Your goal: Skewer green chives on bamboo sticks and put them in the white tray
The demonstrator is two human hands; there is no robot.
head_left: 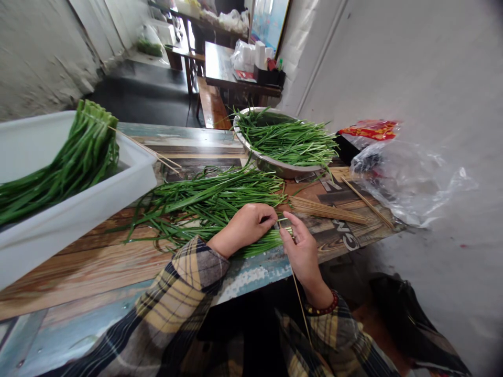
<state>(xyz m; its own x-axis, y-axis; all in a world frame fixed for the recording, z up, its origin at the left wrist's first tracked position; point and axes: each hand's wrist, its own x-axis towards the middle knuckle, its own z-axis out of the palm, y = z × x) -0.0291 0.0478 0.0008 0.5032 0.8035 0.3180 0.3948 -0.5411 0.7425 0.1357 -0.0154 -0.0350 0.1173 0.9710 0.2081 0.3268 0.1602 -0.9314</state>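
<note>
My left hand (245, 228) is curled over a small bunch of green chives (257, 243) lying on the wooden table (110, 262), pinching their cut ends. My right hand (301, 248) is closed on a thin bamboo skewer (301, 301) whose tip meets those ends; the skewer runs down past my wrist. A larger loose pile of chives (204, 199) lies just behind my hands. A bundle of bamboo skewers (328, 210) lies to the right of the pile.
A white tub (78, 209) at the left holds skewered chives (70, 162). A metal bowl (283, 168) of chives stands at the back right. A clear plastic bag (404, 178) and red packet (371, 129) lie at the table's right end. Benches and tables stand behind.
</note>
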